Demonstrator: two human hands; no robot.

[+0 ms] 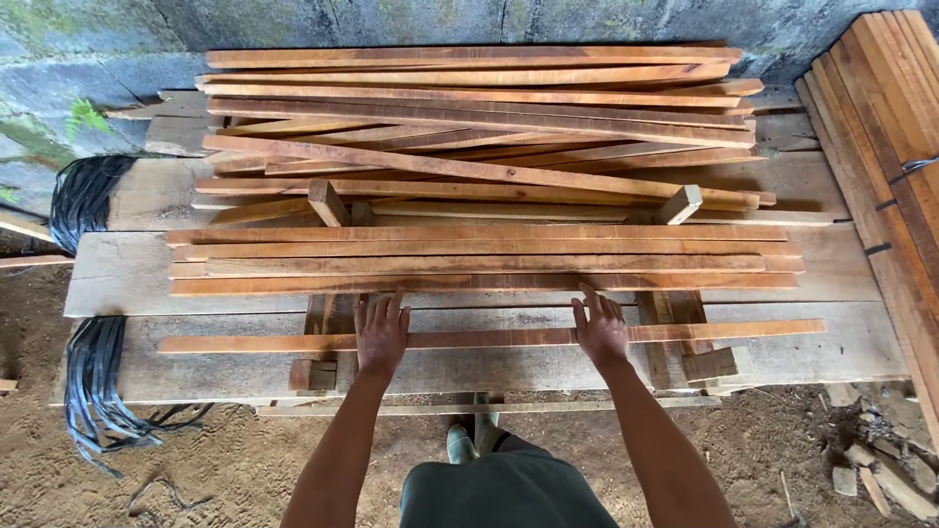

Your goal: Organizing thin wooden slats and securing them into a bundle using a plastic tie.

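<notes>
Both hands lie flat, palms down, on a single long wooden slat (489, 337) that runs left to right along the tabletop (831, 352) of grey weathered planks, near its front edge. The left hand (380, 332) presses the slat a little left of its middle, and the right hand (601, 328) presses it a little right of its middle, its fingertips reaching toward the layer behind. Neither grip is closed: the fingers of each hand are stretched out and slightly spread, resting on the wood and not wrapped around it. Just behind the slat, a neat layer of slats (484, 259) lies side by side across the middle of the tabletop. Further back, toward the rear edge by the concrete wall (391, 22), a looser pile of slats (479, 127) is stacked with some pieces crossing at slight angles. Short wooden blocks (712, 364) sit under the slat near the right hand. At the left edge hangs a bundle of dark straps (93, 381), and more boards (895, 108) lean beyond the right edge
</notes>
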